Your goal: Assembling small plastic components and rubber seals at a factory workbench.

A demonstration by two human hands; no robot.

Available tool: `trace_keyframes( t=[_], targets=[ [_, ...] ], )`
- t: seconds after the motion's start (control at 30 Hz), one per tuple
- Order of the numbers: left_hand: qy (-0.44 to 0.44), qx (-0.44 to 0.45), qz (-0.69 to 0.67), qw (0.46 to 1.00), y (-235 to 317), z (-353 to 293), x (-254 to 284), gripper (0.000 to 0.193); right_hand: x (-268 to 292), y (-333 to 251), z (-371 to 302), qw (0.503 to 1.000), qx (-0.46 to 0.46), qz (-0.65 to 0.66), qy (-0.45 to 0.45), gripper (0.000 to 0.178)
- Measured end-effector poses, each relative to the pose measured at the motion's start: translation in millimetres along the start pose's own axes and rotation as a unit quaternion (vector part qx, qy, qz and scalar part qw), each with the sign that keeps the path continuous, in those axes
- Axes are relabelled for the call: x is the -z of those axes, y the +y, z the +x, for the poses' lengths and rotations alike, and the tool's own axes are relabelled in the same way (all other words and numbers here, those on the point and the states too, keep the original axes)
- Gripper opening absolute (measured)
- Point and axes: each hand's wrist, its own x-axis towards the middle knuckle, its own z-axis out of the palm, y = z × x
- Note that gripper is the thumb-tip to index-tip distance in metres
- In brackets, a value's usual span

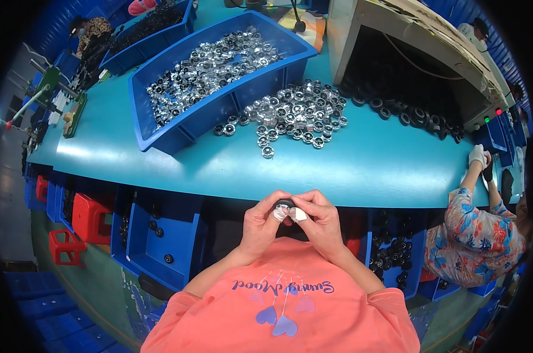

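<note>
My left hand [259,223] and my right hand [322,222] meet in front of my chest, at the table's near edge. Between their fingertips they both grip a small wheel with a black tyre [286,202]. White wrapping covers both thumbs, which press on the wheel from my side. Fingers hide most of it, so I cannot tell how far the tyre sits round a hub. Beyond the hands, a loose pile of shiny clear-and-black wheel hubs [298,112] lies on the turquoise table [219,170]. Black rubber tyres [419,117] spill from a box at the right.
A big blue bin [219,97] full of hubs stands behind the pile. The open pale box [351,41] is at right. Below the table are blue bins [160,235] with black wheels and red stools [92,217]. A co-worker in a flowered shirt [478,229] works at far right.
</note>
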Motion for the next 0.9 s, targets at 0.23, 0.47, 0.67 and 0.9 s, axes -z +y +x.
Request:
trace_keyframes(
  t=[0.23,0.47,0.67,0.9],
  targets=[
    [0.021,-0.004,0.006,1.000,10.0,7.6,-0.7,0.032,-20.8,8.6,-7.8,0.992,0.060,-0.072,0.089,0.033],
    [-0.032,0.047,-0.047,0.997,18.9,16.1,1.9,0.039,-3.7,-2.7,7.6,0.996,0.008,-0.071,0.053,0.032],
    [-0.026,0.025,-0.002,0.999,10.4,17.9,4.2,0.035,-3.0,-1.2,7.2,0.992,0.066,-0.097,0.047,0.032],
    [0.028,0.023,0.019,0.999,6.1,23.9,0.9,0.028,-11.9,4.7,1.2,0.981,0.096,-0.143,0.089,0.033]
  ],
)
